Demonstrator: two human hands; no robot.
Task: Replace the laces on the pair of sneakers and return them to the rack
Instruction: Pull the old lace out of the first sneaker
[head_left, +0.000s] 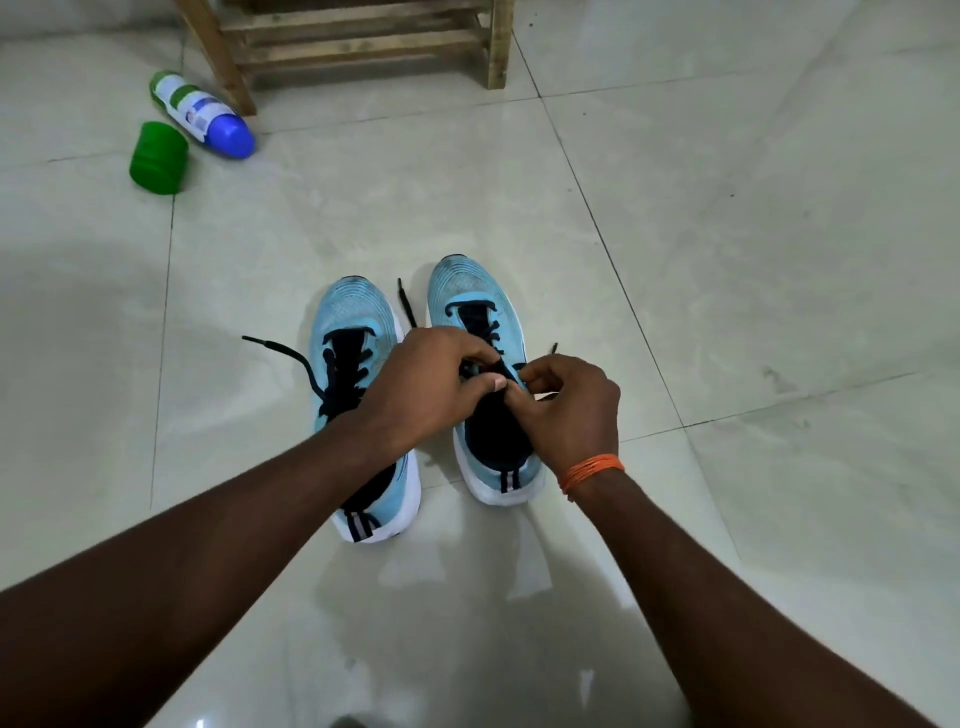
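Two light blue sneakers with white soles stand side by side on the tiled floor, toes pointing away from me. The left sneaker (358, 322) has a black lace (291, 353) threaded loosely, one end trailing out to the left. Over the tongue of the right sneaker (467, 291), my left hand (431, 384) and my right hand (571, 405) both pinch its black lace with curled fingers. Another lace end (405, 299) lies between the shoes. My fingers hide the upper eyelets.
A wooden rack (358, 41) stands at the far edge of the floor. To its left lie a white bottle with a blue cap (202, 114) and a green cup (158, 158). An orange thread band circles my right wrist.
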